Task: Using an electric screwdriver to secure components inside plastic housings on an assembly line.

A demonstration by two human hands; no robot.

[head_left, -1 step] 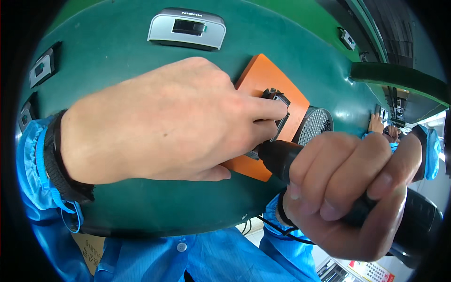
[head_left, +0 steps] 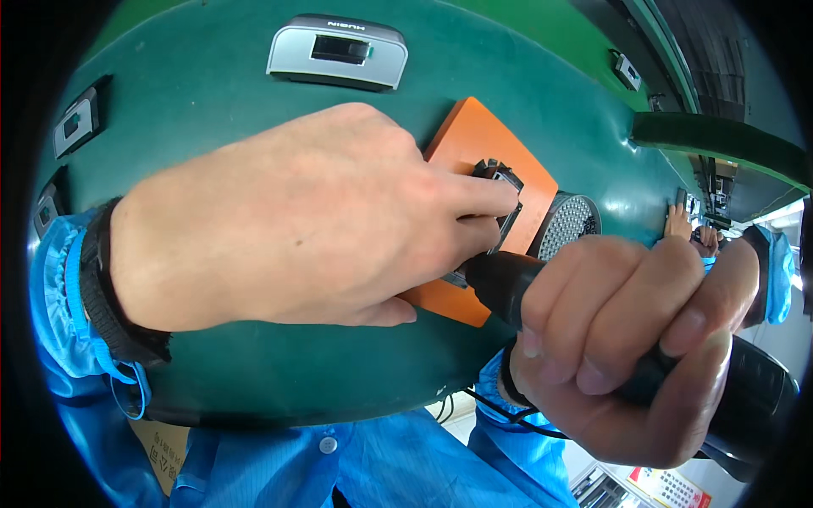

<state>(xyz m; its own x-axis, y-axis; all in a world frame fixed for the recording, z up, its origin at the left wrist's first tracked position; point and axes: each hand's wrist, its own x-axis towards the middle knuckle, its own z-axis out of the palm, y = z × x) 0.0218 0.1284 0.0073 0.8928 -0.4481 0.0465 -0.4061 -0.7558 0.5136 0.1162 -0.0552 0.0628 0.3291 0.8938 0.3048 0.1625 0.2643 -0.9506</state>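
- Left hand (head_left: 339, 220), back up, stretches from 9 o'clock; fingers touch the dark part (head_left: 501, 172) at 2 o'clock, grip hidden from me.
- Right hand (head_left: 622, 343), 4 o'clock, curls around a black tool (head_left: 501, 284).

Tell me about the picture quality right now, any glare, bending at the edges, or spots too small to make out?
In the head view, the green bench's near edge bows and the corners go black; in the head view, pale glare marks the bench's right side; in the head view, a co-worker's hand at far right is too small for fine detail.
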